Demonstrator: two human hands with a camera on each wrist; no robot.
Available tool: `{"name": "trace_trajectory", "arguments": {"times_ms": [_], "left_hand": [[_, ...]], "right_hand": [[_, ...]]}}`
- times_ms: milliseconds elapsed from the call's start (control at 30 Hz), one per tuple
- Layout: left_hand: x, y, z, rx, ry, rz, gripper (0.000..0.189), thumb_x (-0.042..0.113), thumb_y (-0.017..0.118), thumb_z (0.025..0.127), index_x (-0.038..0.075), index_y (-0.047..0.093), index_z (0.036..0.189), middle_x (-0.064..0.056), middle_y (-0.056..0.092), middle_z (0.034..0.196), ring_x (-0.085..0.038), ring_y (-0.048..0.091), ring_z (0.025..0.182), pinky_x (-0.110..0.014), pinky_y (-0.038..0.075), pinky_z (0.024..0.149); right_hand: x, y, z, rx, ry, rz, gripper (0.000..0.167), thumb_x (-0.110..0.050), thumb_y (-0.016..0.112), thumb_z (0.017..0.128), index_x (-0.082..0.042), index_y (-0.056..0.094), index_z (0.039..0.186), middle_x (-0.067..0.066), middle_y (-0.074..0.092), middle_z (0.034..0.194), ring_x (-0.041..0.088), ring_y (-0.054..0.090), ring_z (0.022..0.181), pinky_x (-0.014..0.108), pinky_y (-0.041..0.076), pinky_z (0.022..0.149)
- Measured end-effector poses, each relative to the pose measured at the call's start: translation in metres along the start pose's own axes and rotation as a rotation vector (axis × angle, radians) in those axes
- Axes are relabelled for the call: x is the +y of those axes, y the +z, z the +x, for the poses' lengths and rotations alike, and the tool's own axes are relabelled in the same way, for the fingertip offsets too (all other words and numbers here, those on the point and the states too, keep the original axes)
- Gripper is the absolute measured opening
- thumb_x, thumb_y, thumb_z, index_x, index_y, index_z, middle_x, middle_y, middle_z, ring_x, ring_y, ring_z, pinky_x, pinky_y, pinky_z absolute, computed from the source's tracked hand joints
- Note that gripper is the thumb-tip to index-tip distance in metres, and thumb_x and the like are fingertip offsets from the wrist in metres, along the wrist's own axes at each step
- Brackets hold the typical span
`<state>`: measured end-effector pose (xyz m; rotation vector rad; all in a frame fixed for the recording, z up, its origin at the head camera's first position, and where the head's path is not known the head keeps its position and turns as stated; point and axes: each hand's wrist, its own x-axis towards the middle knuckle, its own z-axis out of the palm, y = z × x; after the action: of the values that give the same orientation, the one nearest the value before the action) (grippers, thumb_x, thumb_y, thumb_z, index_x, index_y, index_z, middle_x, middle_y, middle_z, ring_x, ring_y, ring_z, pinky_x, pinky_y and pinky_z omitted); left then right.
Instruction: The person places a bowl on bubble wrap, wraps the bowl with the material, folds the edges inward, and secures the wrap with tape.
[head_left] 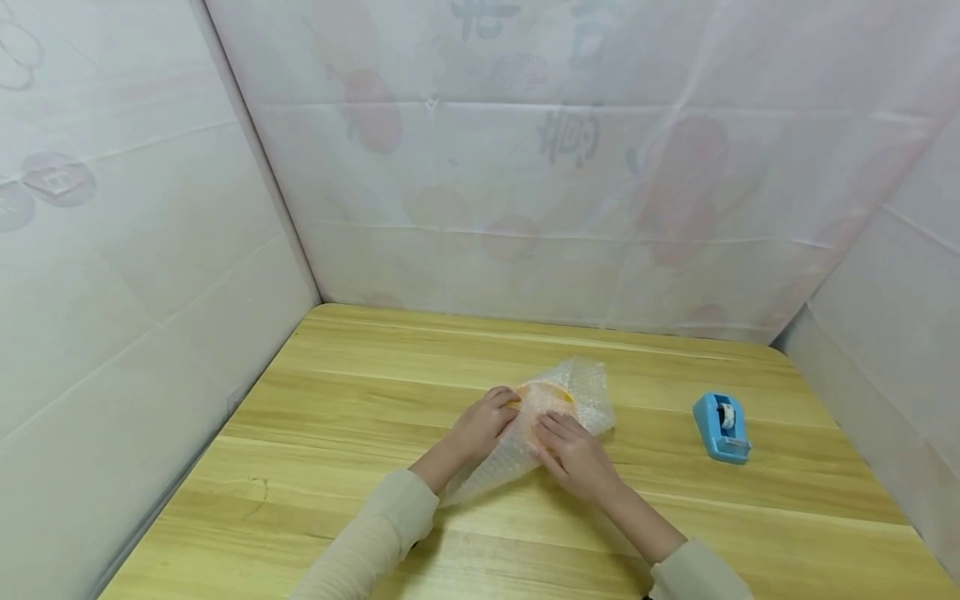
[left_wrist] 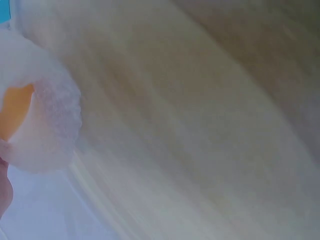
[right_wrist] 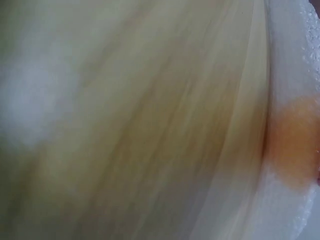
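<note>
- Two bare hands meet on a sheet of clear bubble wrap lying slantwise just below the centre of the head frame.
- Inside the wrap sits an orange item with a rounded rim; its edge shows at the top of the bundle, while the rest is veiled, so what it is cannot be told.
- At the bundle's left side, the left hand grips the wrap, fingers curled over the edge beside the orange rim.
- On the bundle's right part, the right hand rests with fingers extended over the wrap, pressing on it, thumb apart.
- Both wrist views are blurred: the left one shows the wrap and an orange patch at its left edge, the right one has them along its right edge.
- Well apart, right of centre in the head frame, stands a light-blue tape dispenser with a roll of tape.
- Everything lies on a wood-grain table.
- Pale sleeves enter from the bottom of the frame.
- Whitish cloth with faint prints and fold creases hangs across the top and along both sides.
</note>
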<state>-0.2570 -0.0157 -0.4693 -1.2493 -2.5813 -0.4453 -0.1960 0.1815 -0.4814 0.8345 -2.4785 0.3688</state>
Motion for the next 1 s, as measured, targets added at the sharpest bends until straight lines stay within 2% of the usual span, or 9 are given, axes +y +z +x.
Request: {"name": "trace_trajectory", "arguments": {"times_ms": [200, 300, 433, 533, 633, 767, 867, 1000], "left_hand": [[-0.005, -0.005, -0.006, 0.027, 0.02, -0.096, 0.023, 0.012, 0.051, 0.094, 0.001, 0.066, 0.107, -0.012, 0.058, 0.125, -0.025, 0.05, 0.123, -0.032, 0.044, 0.101], [-0.01, -0.01, -0.011, 0.075, 0.043, -0.117, 0.023, 0.013, 0.052, 0.093, 0.001, 0.067, 0.106, -0.013, 0.059, 0.123, -0.027, 0.052, 0.121, -0.034, 0.045, 0.1], [-0.018, -0.019, -0.024, 0.171, 0.08, -0.116, 0.021, 0.013, 0.055, 0.09, 0.002, 0.068, 0.102, -0.016, 0.063, 0.114, -0.027, 0.058, 0.111, -0.036, 0.049, 0.094], [-0.023, -0.023, -0.036, 0.19, 0.074, -0.111, 0.021, 0.015, 0.058, 0.088, 0.002, 0.067, 0.102, -0.015, 0.064, 0.111, -0.027, 0.059, 0.106, -0.036, 0.05, 0.091], [-0.027, -0.025, -0.049, 0.141, 0.04, -0.12, 0.025, 0.019, 0.058, 0.089, 0.002, 0.066, 0.105, -0.016, 0.063, 0.113, -0.028, 0.059, 0.107, -0.037, 0.05, 0.092], [-0.028, -0.027, -0.066, 0.018, -0.045, -0.167, 0.035, 0.029, 0.056, 0.09, 0.003, 0.063, 0.112, -0.015, 0.062, 0.117, -0.029, 0.057, 0.111, -0.042, 0.049, 0.092], [-0.027, -0.029, -0.074, -0.068, -0.115, -0.195, 0.048, 0.041, 0.055, 0.088, 0.004, 0.06, 0.118, -0.012, 0.061, 0.118, -0.027, 0.057, 0.111, -0.042, 0.05, 0.091], [-0.026, -0.029, -0.082, -0.152, -0.19, -0.25, 0.066, 0.052, 0.058, 0.083, 0.003, 0.053, 0.127, -0.009, 0.063, 0.114, -0.023, 0.06, 0.105, -0.04, 0.051, 0.089]], "right_hand": [[-0.003, -0.003, 0.003, -0.214, 0.092, 0.031, 0.04, -0.029, 0.052, 0.093, -0.002, 0.06, 0.121, 0.014, 0.059, 0.127, 0.033, 0.052, 0.121, 0.05, 0.037, 0.104], [-0.003, -0.003, 0.006, -0.298, 0.121, 0.049, 0.043, -0.032, 0.046, 0.096, -0.002, 0.057, 0.125, 0.014, 0.057, 0.129, 0.033, 0.05, 0.123, 0.052, 0.035, 0.105], [-0.002, -0.002, 0.009, -0.356, 0.133, 0.048, 0.044, -0.034, 0.042, 0.097, -0.004, 0.056, 0.126, 0.014, 0.056, 0.13, 0.033, 0.05, 0.123, 0.053, 0.034, 0.104], [-0.002, -0.002, 0.01, -0.364, 0.133, 0.051, 0.044, -0.034, 0.042, 0.097, -0.004, 0.057, 0.126, 0.013, 0.057, 0.128, 0.034, 0.05, 0.122, 0.053, 0.035, 0.103], [-0.002, -0.002, 0.011, -0.372, 0.143, 0.067, 0.043, -0.034, 0.043, 0.097, -0.004, 0.057, 0.125, 0.014, 0.058, 0.128, 0.035, 0.05, 0.122, 0.054, 0.035, 0.103], [-0.003, -0.003, 0.012, -0.392, 0.162, 0.079, 0.044, -0.035, 0.043, 0.097, -0.005, 0.056, 0.127, 0.015, 0.056, 0.129, 0.035, 0.049, 0.123, 0.054, 0.033, 0.104], [-0.003, -0.002, 0.012, -0.392, 0.161, 0.067, 0.044, -0.035, 0.042, 0.097, -0.004, 0.056, 0.126, 0.015, 0.057, 0.129, 0.035, 0.049, 0.122, 0.054, 0.034, 0.103], [-0.003, -0.002, 0.012, -0.39, 0.157, 0.052, 0.044, -0.035, 0.042, 0.097, -0.004, 0.057, 0.125, 0.014, 0.058, 0.127, 0.035, 0.05, 0.121, 0.054, 0.035, 0.102]]}}
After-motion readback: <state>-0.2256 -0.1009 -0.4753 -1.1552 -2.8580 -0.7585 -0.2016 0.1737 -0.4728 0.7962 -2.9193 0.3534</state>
